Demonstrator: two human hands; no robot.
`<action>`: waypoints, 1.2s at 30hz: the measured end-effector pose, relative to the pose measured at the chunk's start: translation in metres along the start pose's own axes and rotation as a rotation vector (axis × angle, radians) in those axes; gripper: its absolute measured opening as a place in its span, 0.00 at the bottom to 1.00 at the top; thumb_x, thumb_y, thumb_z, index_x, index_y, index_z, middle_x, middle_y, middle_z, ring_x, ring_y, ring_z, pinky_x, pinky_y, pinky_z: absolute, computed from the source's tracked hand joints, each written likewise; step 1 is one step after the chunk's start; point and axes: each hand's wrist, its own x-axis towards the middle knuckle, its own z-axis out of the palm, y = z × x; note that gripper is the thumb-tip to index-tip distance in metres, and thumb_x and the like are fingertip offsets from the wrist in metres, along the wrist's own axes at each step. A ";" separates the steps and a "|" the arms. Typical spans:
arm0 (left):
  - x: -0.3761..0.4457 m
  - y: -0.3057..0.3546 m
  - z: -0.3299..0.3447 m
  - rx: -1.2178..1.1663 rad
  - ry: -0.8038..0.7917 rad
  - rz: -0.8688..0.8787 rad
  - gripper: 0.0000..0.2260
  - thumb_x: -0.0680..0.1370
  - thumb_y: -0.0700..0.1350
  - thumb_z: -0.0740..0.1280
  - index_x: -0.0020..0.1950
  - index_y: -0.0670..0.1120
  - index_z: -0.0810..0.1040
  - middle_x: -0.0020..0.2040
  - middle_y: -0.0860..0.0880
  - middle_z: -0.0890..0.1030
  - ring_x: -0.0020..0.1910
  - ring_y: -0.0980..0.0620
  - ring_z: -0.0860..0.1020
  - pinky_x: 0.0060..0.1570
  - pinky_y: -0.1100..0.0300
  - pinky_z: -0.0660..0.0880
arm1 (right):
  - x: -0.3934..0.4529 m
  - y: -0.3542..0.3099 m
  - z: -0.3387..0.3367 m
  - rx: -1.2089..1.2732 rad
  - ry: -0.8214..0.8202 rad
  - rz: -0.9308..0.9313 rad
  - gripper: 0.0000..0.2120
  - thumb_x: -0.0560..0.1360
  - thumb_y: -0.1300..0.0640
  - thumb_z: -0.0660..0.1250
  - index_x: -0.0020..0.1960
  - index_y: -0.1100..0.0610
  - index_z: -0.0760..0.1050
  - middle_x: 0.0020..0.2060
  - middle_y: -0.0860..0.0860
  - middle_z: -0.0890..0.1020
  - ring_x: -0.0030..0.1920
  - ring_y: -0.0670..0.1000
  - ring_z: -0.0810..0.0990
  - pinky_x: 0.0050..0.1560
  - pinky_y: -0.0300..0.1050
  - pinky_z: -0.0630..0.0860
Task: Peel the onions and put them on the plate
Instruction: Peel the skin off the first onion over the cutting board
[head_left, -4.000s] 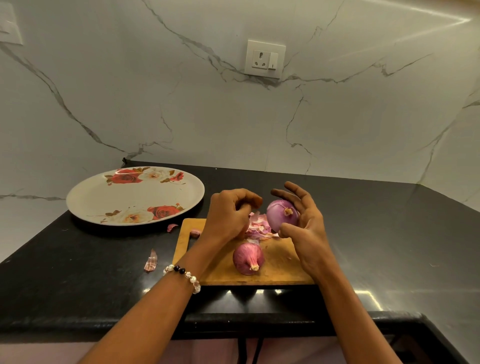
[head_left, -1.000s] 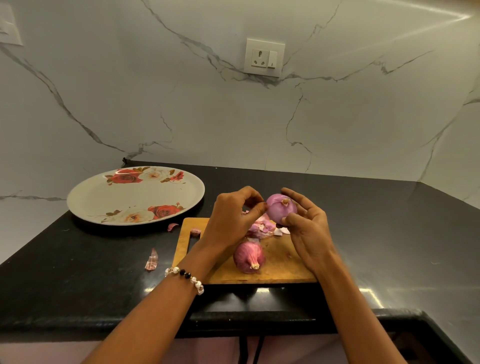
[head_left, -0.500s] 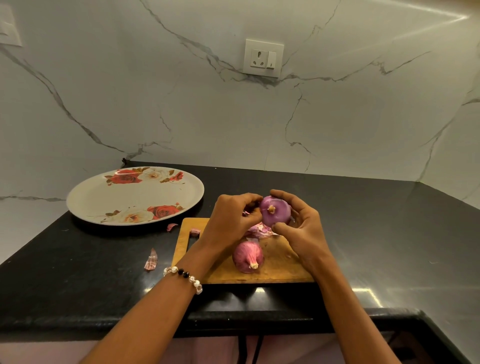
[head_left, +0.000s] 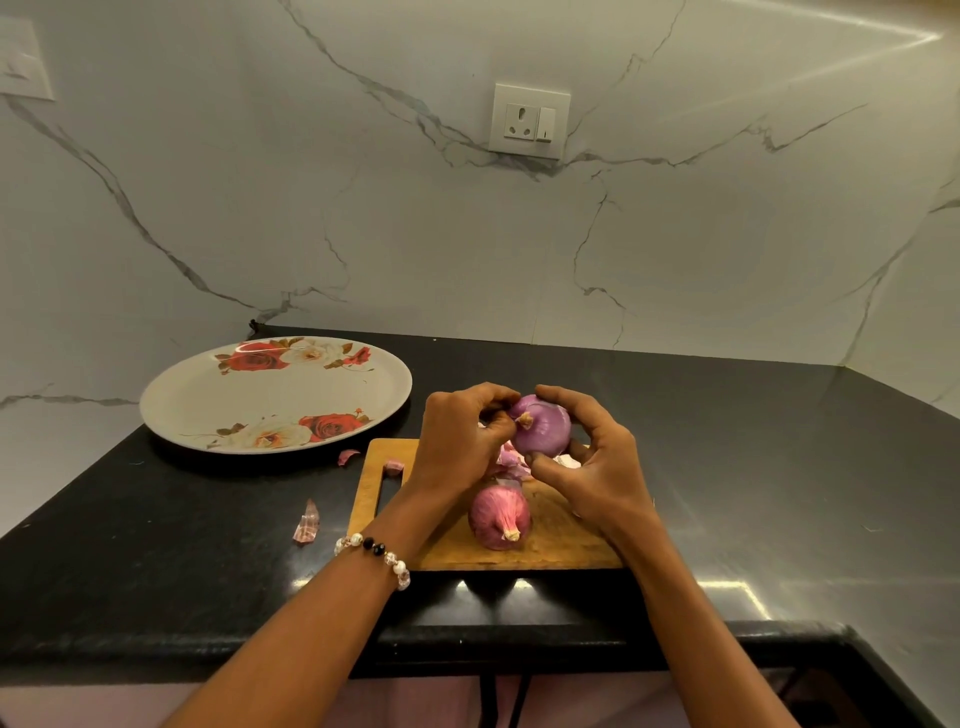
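Peeled purple onion (head_left: 543, 430) up off the cutting board (head_left: 561, 540), cupped in my right hand (head_left: 597, 467), fingers curled over the top and thumb under it; my left hand (head_left: 460, 441) pinches at its root end, fingertips together on the skin there; below my hands, the second onion (head_left: 500, 517) sits on the board with its reddish skin on, root tip toward me; loose peelings (head_left: 511, 462) lie between the two; a few scraps on the black counter (head_left: 156, 545) to the left; the flowered plate (head_left: 208, 400) rests beyond them, near the marble wall.
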 end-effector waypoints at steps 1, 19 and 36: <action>0.000 0.000 0.000 -0.002 0.013 -0.010 0.10 0.75 0.39 0.70 0.55 0.41 0.82 0.48 0.45 0.84 0.43 0.57 0.78 0.45 0.80 0.71 | 0.000 0.000 0.000 0.000 0.001 0.007 0.30 0.64 0.49 0.77 0.64 0.48 0.74 0.60 0.47 0.79 0.61 0.47 0.79 0.53 0.45 0.82; 0.006 0.003 -0.006 -0.142 0.112 -0.145 0.05 0.75 0.39 0.70 0.49 0.45 0.82 0.42 0.55 0.81 0.40 0.63 0.79 0.41 0.77 0.73 | 0.009 0.001 -0.014 0.733 0.389 0.300 0.20 0.71 0.73 0.69 0.60 0.60 0.77 0.56 0.56 0.81 0.55 0.57 0.82 0.44 0.44 0.83; 0.003 0.002 0.000 -0.081 -0.087 -0.018 0.14 0.77 0.47 0.67 0.60 0.44 0.79 0.54 0.50 0.82 0.48 0.60 0.77 0.46 0.78 0.71 | 0.006 0.005 -0.010 0.631 0.178 0.357 0.22 0.72 0.77 0.63 0.60 0.58 0.79 0.58 0.59 0.81 0.57 0.59 0.82 0.43 0.43 0.82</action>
